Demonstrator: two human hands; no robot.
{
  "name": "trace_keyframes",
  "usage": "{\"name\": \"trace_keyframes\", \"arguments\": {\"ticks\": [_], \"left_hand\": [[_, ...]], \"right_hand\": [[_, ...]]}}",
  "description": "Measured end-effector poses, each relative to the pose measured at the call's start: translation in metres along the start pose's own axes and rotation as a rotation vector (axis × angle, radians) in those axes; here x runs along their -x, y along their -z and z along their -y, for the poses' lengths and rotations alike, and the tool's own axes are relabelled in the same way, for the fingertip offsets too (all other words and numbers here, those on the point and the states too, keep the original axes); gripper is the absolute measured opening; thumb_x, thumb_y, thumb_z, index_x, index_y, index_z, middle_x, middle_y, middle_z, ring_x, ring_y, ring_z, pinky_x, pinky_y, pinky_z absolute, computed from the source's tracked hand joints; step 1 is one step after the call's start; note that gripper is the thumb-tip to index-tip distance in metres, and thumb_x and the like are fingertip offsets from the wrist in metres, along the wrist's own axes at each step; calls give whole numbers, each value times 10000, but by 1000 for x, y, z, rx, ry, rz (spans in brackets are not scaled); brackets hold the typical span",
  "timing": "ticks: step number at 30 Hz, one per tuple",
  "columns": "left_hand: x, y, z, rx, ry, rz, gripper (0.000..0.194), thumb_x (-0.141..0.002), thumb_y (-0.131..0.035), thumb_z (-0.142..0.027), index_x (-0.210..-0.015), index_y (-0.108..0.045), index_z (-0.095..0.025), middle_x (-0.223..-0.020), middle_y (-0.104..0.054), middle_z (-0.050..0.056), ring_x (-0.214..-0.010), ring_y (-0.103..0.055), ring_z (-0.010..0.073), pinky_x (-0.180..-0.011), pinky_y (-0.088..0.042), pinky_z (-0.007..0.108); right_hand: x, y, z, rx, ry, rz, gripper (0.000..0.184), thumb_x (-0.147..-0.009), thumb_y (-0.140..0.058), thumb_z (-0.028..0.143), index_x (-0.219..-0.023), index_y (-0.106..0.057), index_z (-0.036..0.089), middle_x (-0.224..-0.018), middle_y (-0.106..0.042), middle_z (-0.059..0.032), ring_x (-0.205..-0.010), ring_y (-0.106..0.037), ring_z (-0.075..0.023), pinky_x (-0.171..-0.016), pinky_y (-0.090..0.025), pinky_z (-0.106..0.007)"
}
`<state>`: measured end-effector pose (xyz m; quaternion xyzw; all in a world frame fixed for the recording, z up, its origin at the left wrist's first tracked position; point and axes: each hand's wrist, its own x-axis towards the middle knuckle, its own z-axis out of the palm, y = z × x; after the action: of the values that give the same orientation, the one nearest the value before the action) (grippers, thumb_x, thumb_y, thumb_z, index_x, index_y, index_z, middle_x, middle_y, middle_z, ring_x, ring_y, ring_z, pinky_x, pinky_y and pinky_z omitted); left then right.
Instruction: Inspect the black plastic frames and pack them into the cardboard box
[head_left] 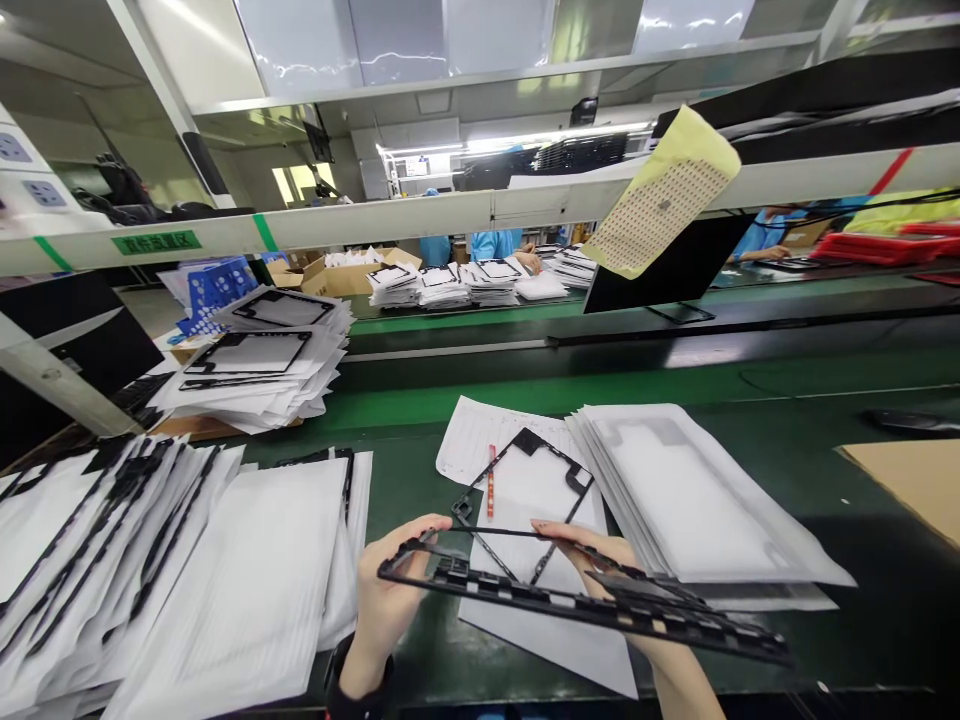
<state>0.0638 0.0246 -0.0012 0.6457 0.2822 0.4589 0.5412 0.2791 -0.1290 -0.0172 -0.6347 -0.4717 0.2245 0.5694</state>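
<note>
My left hand (386,590) grips the left end of a long black plastic frame (570,600), fingers curled over its edge. My right hand (607,565) holds the same frame from beneath near its middle, fingers wrapped round it. The frame is held flat just above the green table (787,470). Under it lies a white sheet (525,490) carrying another thin black frame (525,470) and a small red strip (491,480).
A fanned stack of white sheets (690,500) lies to the right, more white sheets with black frames (150,570) to the left, another pile (262,360) behind. Cardboard (907,480) sits at right. A yellow dotted sheet (667,195) hangs from the rail. People in blue work across the conveyor.
</note>
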Motion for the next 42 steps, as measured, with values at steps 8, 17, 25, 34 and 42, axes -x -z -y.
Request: {"name": "trace_keyframes", "arguments": {"ticks": [8,17,25,34,42], "left_hand": [[3,9,-20,190,159,198,258,-753,-800,-386,-905,-802,-178,-777,-771,94,-696,-729,224,-659,-609,309],[11,2,-40,547,383,270,444,-568,-908,-490,-837,-768,-165,-636,-717,46,-459,-654,134,-409,-489,180],[9,-7,-60,761,573,203,366,-556,-944,-373,-805,-747,-191,-662,-687,-27,-519,-647,43,-468,-491,67],[10,-2,-70,935,741,159,365,-611,-931,-318,-916,-746,-244,-825,-738,-47,-693,-709,16,-594,-510,-19],[13,-2,-76,1269,896,85,91,-977,-575,-164,-997,-664,-168,-837,-780,-27,-742,-726,-20,-685,-457,-72]], "right_hand": [[12,10,9,-185,-141,91,366,-884,-677,453,-1116,-718,173,-959,-775,-133,-896,-743,-263,-824,-611,-383],[38,11,13,-646,-290,205,761,-458,-843,749,-935,-563,227,-499,-593,4,-394,-616,-193,-422,-459,-247],[36,-4,24,-698,-257,25,788,-418,-773,849,-891,-562,254,-474,-521,42,-330,-432,-103,-355,-332,-215],[46,-3,52,-749,-291,-55,775,-553,-787,769,-1170,-657,320,-711,-613,-49,-466,-509,-127,-440,-464,-244],[51,-7,67,-894,-250,16,768,-547,-893,586,-1233,-629,365,-569,-580,28,-318,-399,-58,-361,-389,-179]]}}
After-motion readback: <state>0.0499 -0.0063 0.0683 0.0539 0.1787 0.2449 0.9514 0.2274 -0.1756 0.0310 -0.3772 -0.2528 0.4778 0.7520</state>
